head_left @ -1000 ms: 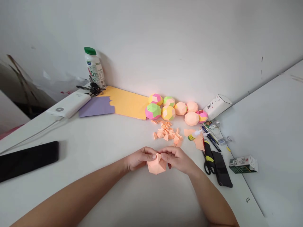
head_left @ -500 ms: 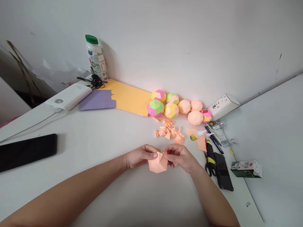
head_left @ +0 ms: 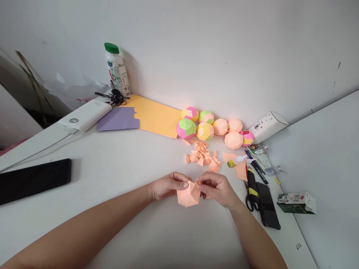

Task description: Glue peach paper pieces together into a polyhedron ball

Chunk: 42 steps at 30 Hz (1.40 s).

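Note:
Between my hands is a peach folded-paper ball (head_left: 188, 196), partly built, with an opening at its top. My left hand (head_left: 171, 185) grips its left side, thumb on the upper edge. The fingers of my right hand (head_left: 214, 187) are pinched at the ball's upper right edge; whether they hold a separate piece there I cannot make out. A small peach paper piece shows just under the right fingers. Beyond my hands lies a loose pile of folded peach paper pieces (head_left: 202, 155). Several finished paper balls (head_left: 233, 140) in peach, yellow, pink and green sit behind it.
At right lie a glue bottle (head_left: 235, 161), a utility knife (head_left: 252, 183), scissors (head_left: 252, 202), pens (head_left: 256, 166), a black phone-like slab (head_left: 268, 205) and a carton (head_left: 296, 203). To the left are a phone (head_left: 35, 181), power bank (head_left: 86, 116), keys (head_left: 116, 98), bottle (head_left: 117, 73) and orange paper (head_left: 157, 116).
The whole view has shifted slightly, so things appear a little further right. My right fingers have moved slightly at the ball's upper edge. The left hand keeps its grip.

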Each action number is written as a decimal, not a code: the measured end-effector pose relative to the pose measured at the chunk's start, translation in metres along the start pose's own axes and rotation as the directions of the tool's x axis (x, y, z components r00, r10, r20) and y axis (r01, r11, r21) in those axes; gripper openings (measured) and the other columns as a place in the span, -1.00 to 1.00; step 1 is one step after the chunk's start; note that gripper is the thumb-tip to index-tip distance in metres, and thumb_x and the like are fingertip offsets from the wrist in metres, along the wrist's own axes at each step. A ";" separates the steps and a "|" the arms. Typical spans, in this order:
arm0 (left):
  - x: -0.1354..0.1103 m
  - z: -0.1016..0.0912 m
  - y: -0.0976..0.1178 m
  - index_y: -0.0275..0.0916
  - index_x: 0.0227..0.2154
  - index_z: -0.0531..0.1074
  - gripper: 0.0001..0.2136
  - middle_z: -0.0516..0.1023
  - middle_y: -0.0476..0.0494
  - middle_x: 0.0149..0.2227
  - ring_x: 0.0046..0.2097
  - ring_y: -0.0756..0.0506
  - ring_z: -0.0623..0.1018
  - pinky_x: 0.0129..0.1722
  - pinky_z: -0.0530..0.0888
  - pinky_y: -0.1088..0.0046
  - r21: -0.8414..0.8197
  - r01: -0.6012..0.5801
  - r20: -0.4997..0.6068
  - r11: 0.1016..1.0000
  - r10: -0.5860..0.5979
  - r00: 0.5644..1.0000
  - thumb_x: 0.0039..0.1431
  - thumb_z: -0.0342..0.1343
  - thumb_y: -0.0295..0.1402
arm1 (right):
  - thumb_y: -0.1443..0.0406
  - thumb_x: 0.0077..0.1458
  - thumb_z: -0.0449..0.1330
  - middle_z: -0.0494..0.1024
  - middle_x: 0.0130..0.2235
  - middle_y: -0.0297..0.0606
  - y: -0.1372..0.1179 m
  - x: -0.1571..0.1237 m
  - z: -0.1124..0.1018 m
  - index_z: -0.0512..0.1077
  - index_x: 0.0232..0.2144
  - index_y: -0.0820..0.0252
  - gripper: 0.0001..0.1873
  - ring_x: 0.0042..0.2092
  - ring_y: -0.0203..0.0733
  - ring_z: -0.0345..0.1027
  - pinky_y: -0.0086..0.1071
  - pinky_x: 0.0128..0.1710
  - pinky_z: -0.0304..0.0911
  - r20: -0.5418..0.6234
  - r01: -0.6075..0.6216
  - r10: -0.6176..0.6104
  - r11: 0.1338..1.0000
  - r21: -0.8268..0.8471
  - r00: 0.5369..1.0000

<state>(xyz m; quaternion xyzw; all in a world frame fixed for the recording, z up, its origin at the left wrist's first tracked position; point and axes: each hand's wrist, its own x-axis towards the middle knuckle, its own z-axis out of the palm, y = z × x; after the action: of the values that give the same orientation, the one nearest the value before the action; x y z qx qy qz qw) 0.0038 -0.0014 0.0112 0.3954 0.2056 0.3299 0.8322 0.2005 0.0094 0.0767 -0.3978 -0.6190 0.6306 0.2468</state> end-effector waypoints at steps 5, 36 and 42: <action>0.001 0.001 0.000 -0.32 -0.42 0.55 -0.76 0.54 -0.25 -0.31 -0.29 -0.17 0.48 -0.29 0.37 0.30 -0.028 -0.016 0.023 0.999 0.017 1.000 -0.01 0.18 -0.21 | 0.28 -0.02 0.25 0.40 -0.41 -0.34 -0.002 -0.001 0.001 0.49 -0.40 0.18 -0.90 -0.51 -0.39 0.32 -0.47 -0.57 0.29 -0.009 0.010 -0.010 1.000 -0.008 1.000; 0.000 0.005 -0.002 -0.31 -0.46 0.52 -0.82 0.56 -0.24 -0.29 -0.17 -0.23 0.52 -0.18 0.39 0.24 -0.025 -0.011 0.003 1.000 0.011 1.000 -0.01 0.20 -0.28 | 0.22 -0.06 0.27 0.44 -0.48 -0.35 0.004 -0.001 0.006 0.45 -0.39 0.22 -0.81 -0.46 -0.35 0.33 -0.44 -0.48 0.33 -0.004 -0.088 0.088 0.996 0.032 0.996; 0.000 0.006 -0.001 -0.32 -0.50 0.51 -0.84 0.56 -0.22 -0.34 -0.21 -0.22 0.53 -0.22 0.40 0.25 -0.030 -0.018 -0.009 0.999 0.018 1.000 -0.01 0.20 -0.30 | 0.24 -0.04 0.26 0.43 -0.49 -0.35 0.006 -0.001 0.007 0.45 -0.40 0.23 -0.83 -0.47 -0.36 0.33 -0.45 -0.49 0.33 -0.018 -0.060 0.061 0.998 0.029 0.998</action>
<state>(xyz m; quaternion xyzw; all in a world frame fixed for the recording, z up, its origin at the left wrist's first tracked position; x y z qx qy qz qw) 0.0081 -0.0047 0.0136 0.3832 0.2004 0.3422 0.8342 0.1964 0.0039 0.0705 -0.4188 -0.5954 0.6426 0.2391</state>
